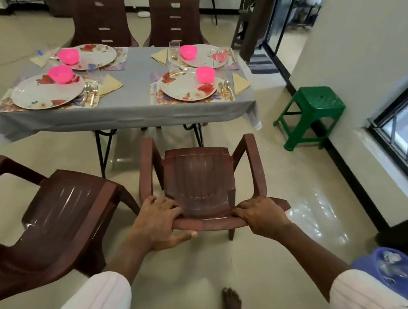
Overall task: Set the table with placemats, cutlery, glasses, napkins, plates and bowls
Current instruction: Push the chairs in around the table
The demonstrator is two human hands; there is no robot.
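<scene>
Both hands are on the brown chair (198, 177), left hand (158, 222) and right hand (259, 215) each curled over its top rail. The laid table (138, 90) sits dead ahead beyond the seat, long side running crosswise, so a straight, even push looks right.

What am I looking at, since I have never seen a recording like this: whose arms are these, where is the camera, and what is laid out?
There is no machine here. The single picture comes from a camera worn on a person's head, looking forward and down, so the arms are that person's own. The left hand and right hand both grip the back of a brown plastic chair that faces the table. On its grey cloth lie four place settings: floral placemats, plates, pink bowls, yellow napkins, cutlery and glasses. A green stool stands to the right.
</scene>
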